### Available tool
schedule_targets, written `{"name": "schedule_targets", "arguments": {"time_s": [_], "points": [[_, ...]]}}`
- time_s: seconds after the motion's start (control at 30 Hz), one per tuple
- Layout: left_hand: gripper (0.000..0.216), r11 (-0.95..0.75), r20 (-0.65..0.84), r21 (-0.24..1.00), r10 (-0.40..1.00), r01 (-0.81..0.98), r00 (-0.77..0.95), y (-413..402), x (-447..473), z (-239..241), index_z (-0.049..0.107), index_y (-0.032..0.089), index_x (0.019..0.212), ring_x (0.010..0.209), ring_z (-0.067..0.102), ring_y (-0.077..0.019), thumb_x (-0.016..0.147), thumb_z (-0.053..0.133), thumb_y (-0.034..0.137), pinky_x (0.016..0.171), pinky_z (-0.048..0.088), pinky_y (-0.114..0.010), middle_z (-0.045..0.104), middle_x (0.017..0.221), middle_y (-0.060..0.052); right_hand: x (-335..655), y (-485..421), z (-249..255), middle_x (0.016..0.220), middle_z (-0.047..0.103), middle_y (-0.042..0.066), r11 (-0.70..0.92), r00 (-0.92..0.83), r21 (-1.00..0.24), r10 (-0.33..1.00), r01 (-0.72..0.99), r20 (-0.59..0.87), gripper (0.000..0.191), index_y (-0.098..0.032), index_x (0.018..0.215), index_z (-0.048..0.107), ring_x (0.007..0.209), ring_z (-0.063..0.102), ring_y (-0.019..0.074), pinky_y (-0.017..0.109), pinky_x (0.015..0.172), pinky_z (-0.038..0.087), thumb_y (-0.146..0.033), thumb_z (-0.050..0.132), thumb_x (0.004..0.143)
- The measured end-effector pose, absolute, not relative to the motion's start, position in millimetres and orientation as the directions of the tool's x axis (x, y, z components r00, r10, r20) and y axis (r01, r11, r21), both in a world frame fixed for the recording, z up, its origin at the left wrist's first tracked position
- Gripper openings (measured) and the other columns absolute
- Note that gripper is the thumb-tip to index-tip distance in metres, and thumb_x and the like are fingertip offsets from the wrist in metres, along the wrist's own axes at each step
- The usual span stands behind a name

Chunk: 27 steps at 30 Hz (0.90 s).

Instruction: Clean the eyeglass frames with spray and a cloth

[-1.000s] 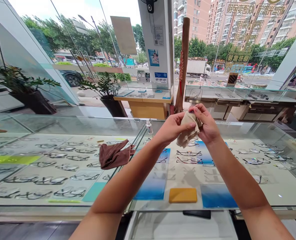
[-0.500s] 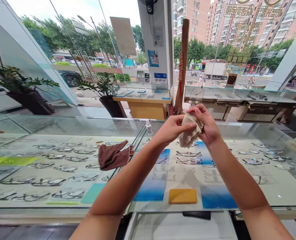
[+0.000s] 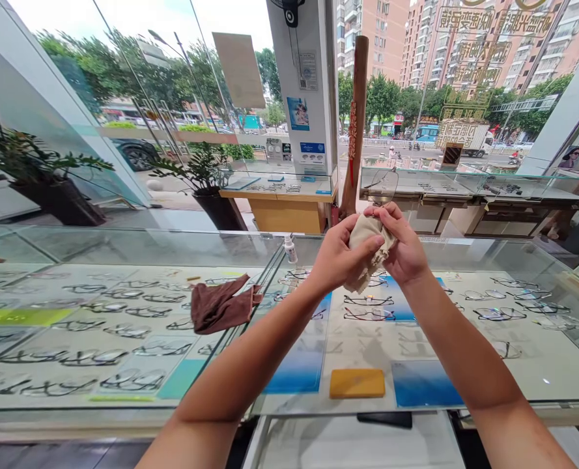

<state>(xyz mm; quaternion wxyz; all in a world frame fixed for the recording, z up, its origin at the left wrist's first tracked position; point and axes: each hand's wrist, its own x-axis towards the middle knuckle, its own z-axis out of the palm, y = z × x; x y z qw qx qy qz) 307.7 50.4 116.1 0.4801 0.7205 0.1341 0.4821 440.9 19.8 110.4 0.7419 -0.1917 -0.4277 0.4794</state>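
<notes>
Above the glass counter, my left hand (image 3: pixel 340 257) is closed around a crumpled beige cloth (image 3: pixel 365 244), thumb lying across its front. The fingers of my right hand (image 3: pixel 405 244) pinch at the cloth's top edge, where a pair of eyeglasses (image 3: pixel 383 184) sticks up. One clear lens with a thin rim shows above my fingertips; the rest of the glasses is hidden by the cloth and hands. Left of my forearm, a brown cloth (image 3: pixel 221 305) lies on the counter top. A small white spray bottle (image 3: pixel 290 249) stands behind my left wrist.
Rows of eyeglass frames (image 3: pixel 137 378) lie inside the glass display counter (image 3: pixel 357 410). A yellow case (image 3: pixel 357 383) is near its front edge, with a dark flat object (image 3: pixel 385 420) below. Beyond are potted plants (image 3: pixel 215 202), a wooden post (image 3: pixel 356 124) and more display cases (image 3: pixel 279 195).
My left hand and the beige cloth have shifted slightly, and the cloth now wraps higher and fuller between my hands. The glasses stay in nearly the same place. Outside, a truck has moved right.
</notes>
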Motion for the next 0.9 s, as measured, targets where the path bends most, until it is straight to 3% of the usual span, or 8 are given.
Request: {"name": "schedule_targets", "arguments": {"time_s": [0.17, 0.33, 0.47, 0.57, 0.67, 0.8, 0.9], "points": [[0.041, -0.582, 0.614, 0.786, 0.689, -0.212, 0.386, 53, 309, 114, 0.072, 0.015, 0.093, 0.072, 0.057, -0.0122, 0.081, 0.083, 0.053, 0.065, 0.049, -0.022, 0.069, 0.081, -0.002, 433, 19, 109, 0.097, 0.078, -0.002, 0.491, 0.202, -0.694, 0.865, -0.526, 0.458, 0.028, -0.027, 0.082, 0.061, 0.095, 0.072, 0.0155, 0.032, 0.093, 0.061, -0.036, 0.087, 0.077], [0.050, -0.554, 0.621, 0.784, 0.701, -0.279, 0.351, 57, 314, 110, 0.076, 0.015, 0.101, 0.075, 0.063, -0.0143, 0.081, 0.082, 0.061, 0.069, 0.052, -0.025, 0.075, 0.088, -0.005, 424, 15, 111, 0.094, 0.077, -0.002, 0.503, 0.232, -0.678, 0.860, -0.536, 0.455, 0.022, -0.025, 0.075, 0.064, 0.092, 0.071, 0.0144, 0.031, 0.095, 0.060, -0.033, 0.085, 0.078], [0.051, -0.571, 0.638, 0.768, 0.720, -0.290, 0.272, 56, 316, 110, 0.078, 0.016, 0.093, 0.071, 0.061, -0.0130, 0.082, 0.080, 0.066, 0.065, 0.050, -0.024, 0.073, 0.084, -0.004, 420, 11, 113, 0.093, 0.076, -0.002, 0.526, 0.234, -0.665, 0.845, -0.531, 0.481, 0.023, -0.025, 0.076, 0.065, 0.090, 0.071, 0.0144, 0.030, 0.093, 0.060, -0.041, 0.082, 0.083], [0.054, -0.595, 0.662, 0.747, 0.706, -0.297, 0.250, 55, 315, 112, 0.078, 0.016, 0.093, 0.078, 0.065, -0.0148, 0.084, 0.076, 0.069, 0.071, 0.053, -0.025, 0.076, 0.090, -0.006, 421, 10, 114, 0.094, 0.077, 0.000, 0.557, 0.237, -0.692, 0.828, -0.460, 0.509, 0.025, -0.026, 0.081, 0.067, 0.097, 0.072, 0.0177, 0.034, 0.100, 0.058, -0.048, 0.080, 0.084], [0.056, -0.609, 0.667, 0.745, 0.693, -0.272, 0.276, 55, 313, 115, 0.078, 0.016, 0.094, 0.082, 0.066, -0.0163, 0.088, 0.070, 0.071, 0.074, 0.053, -0.026, 0.077, 0.091, -0.007, 425, 11, 114, 0.093, 0.076, 0.001, 0.571, 0.213, -0.728, 0.819, -0.379, 0.532, 0.026, -0.027, 0.086, 0.069, 0.095, 0.071, 0.0189, 0.036, 0.098, 0.058, -0.052, 0.077, 0.085], [0.058, -0.622, 0.658, 0.751, 0.681, -0.221, 0.322, 57, 308, 119, 0.072, 0.016, 0.080, 0.067, 0.059, -0.0134, 0.088, 0.068, 0.074, 0.062, 0.048, -0.024, 0.069, 0.072, -0.003, 434, 12, 115, 0.096, 0.075, 0.000, 0.604, 0.236, -0.747, 0.797, -0.277, 0.556, 0.022, -0.027, 0.091, 0.070, 0.094, 0.069, 0.0174, 0.034, 0.094, 0.056, -0.046, 0.077, 0.083], [0.059, -0.613, 0.640, 0.763, 0.673, -0.204, 0.371, 59, 305, 122, 0.065, 0.017, 0.072, 0.057, 0.053, -0.0117, 0.087, 0.067, 0.074, 0.054, 0.042, -0.024, 0.064, 0.064, -0.001, 439, 10, 116, 0.094, 0.071, 0.000, 0.671, 0.350, -0.732, 0.718, -0.119, 0.601, 0.016, -0.027, 0.092, 0.068, 0.090, 0.065, 0.0162, 0.032, 0.087, 0.054, -0.039, 0.076, 0.084]]}}
